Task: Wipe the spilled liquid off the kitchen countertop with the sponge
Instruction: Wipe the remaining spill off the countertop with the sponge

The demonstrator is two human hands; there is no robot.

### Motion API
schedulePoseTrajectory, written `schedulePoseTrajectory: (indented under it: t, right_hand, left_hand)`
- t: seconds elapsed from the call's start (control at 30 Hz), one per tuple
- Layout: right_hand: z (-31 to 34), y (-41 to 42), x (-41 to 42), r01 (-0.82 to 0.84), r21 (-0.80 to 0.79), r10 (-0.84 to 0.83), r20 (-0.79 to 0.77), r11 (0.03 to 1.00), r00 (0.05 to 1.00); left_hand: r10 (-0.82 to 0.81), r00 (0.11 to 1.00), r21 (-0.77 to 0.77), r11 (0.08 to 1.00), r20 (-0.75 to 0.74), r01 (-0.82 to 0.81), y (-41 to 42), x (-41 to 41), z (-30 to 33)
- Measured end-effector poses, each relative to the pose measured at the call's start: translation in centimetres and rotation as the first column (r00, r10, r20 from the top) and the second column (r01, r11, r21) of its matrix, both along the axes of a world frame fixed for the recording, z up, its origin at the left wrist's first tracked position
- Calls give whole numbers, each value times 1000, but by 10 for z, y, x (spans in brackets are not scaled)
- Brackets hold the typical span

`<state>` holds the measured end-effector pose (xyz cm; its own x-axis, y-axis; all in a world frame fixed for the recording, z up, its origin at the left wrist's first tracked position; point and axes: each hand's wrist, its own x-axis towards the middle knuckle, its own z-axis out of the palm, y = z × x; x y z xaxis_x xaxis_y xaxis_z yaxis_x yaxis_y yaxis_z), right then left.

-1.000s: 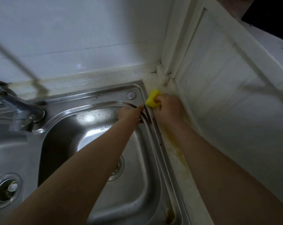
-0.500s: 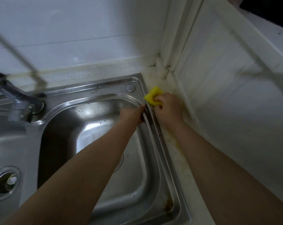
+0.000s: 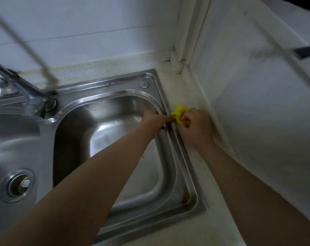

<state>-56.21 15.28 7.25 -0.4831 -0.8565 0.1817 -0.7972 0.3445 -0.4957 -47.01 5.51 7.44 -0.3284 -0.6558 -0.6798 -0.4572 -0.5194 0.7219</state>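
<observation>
The countertop (image 3: 191, 167) forms a narrow strip between the sink (image 3: 184, 153) rim and the side wall (image 3: 257, 121). The right hand (image 3: 196, 126) and sponge (image 3: 180, 113) occupy its middle. The far end closes at the corner trim (image 3: 176, 63). The near stretch lies unobstructed.

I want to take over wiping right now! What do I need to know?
Right hand grips the yellow sponge on the narrow countertop strip between the sink rim and the wall.
Left hand rests on the sink's right rim, one finger touching the sponge; whether its fingers curl cannot be told.
Done: cannot tell.
Left: brownish residue sits in the sink's near right corner.
</observation>
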Motion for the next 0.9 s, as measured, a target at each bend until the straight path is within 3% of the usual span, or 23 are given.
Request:
schedulePoseTrajectory:
  t: [0.07, 0.17, 0.23, 0.3, 0.43, 0.5, 0.63, 0.9]
  right_hand:
    - [2, 15, 9, 66, -1, -66, 7, 998, 998]
    - [13, -7, 7, 136, 28, -137, 53, 990, 989]
    - [19, -27, -3, 68, 54, -74, 120, 996, 990]
    - [16, -28, -2, 11, 50, -15, 91, 999, 996]
    - [2, -6, 19, 134, 1, -134, -6, 991, 991]
    - [7, -23, 9, 176, -5, -176, 18, 984, 984]
    - [10, -45, -18, 53, 122, -66, 107, 991, 992]
    - [-5, 44, 12, 46, -18, -45, 33, 999, 998]
  left_hand:
    - [-42, 997, 41, 998, -69, 45, 10, 4, 2]
    - [153, 985, 137, 981, -85, -141, 11, 1, 4]
    - [179, 984, 91, 980, 9, -179, 9, -5, 3]
    - [180, 982, 34, 983, 50, -182, 7, -7, 3]
    - [183, 983, 54, 981, 19, -184, 2, -5, 0]
    - [189, 982, 67, 980, 8, -189, 0, -5, -1]
    - [194, 981, 68, 979, -6, -193, -1, -3, -3]
    - [156, 988, 4, 988, 6, -156, 31, 6, 5]
